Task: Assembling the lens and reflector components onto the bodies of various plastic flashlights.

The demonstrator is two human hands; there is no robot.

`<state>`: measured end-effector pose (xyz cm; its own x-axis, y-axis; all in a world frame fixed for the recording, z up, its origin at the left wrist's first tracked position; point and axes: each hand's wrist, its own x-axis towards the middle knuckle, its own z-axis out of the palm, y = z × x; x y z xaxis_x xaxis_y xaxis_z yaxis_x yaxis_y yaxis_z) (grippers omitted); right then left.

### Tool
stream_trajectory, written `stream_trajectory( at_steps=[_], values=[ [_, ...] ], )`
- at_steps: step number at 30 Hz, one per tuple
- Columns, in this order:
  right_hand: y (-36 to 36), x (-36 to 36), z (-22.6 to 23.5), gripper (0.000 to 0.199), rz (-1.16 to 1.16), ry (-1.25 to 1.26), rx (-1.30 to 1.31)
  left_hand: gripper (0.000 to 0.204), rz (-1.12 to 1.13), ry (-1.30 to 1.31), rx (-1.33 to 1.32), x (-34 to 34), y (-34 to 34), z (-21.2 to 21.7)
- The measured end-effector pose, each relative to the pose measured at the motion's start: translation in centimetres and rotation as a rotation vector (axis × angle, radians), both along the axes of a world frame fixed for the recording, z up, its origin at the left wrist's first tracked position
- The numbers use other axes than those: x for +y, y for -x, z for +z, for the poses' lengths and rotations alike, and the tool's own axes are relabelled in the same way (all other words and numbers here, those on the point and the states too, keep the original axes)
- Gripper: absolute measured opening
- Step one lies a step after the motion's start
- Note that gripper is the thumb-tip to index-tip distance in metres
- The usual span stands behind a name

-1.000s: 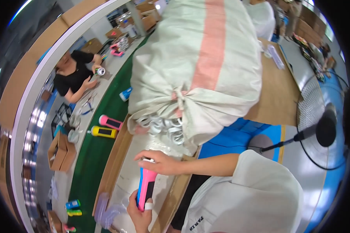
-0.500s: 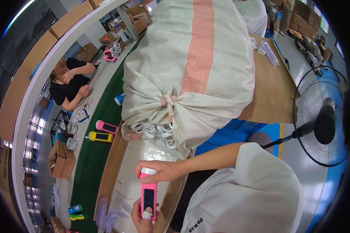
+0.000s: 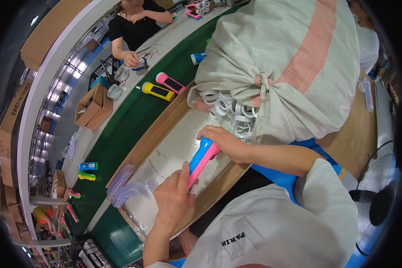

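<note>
A pink and blue flashlight (image 3: 203, 160) is held at a slant above a shallow cardboard tray (image 3: 140, 140). My right hand (image 3: 223, 142) wraps round its upper, head end. Around the lower end closes my left hand (image 3: 174, 195), with the index finger lying along the body. The flashlight's dark panel is turned out of sight, and my right fingers cover most of the head. Just beyond my right hand, white rings (image 3: 240, 123) spill from the tied mouth of a large pale woven sack (image 3: 277, 56) with a red stripe.
Left of the tray runs a green conveyor belt (image 3: 116, 145) carrying a yellow flashlight (image 3: 158, 92) and a pink flashlight (image 3: 170, 83). Clear plastic pieces (image 3: 131, 193) lie at the tray's left end. Across the belt sits a person in black (image 3: 131, 27). A black fan (image 3: 382, 201) stands at right.
The flashlight has turned from its panel side to its blue side and from upright to slanted. My left hand has shifted its grip. The view has swung, so surroundings sit differently.
</note>
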<state>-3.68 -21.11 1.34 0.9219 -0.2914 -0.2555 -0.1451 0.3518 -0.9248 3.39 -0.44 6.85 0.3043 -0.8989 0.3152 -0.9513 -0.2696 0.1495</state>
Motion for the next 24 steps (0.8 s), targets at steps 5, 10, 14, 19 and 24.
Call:
stream_trajectory(
  at_steps=[5,10,14,19,24],
  values=[
    [0.7,-1.6,2.5,0.051,0.217,-0.097,-0.145,0.052,-0.025,0.157,0.031,1.4,-1.4,-1.5],
    [0.7,-0.1,2.3,0.035,0.147,0.313,-0.414,0.051,-0.051,0.216,0.189,1.7,-1.5,-1.5],
    [1.9,1.3,4.3,0.027,0.052,0.739,-0.71,0.057,0.027,0.184,0.97,3.7,-0.6,0.2],
    [3.2,3.0,8.0,0.031,0.242,0.875,-1.083,0.058,-0.109,0.051,1.627,6.9,-1.3,0.3],
    [2.0,1.5,6.1,0.038,0.153,0.689,-0.619,0.053,0.172,0.263,1.238,4.8,-0.1,-0.1]
  ],
)
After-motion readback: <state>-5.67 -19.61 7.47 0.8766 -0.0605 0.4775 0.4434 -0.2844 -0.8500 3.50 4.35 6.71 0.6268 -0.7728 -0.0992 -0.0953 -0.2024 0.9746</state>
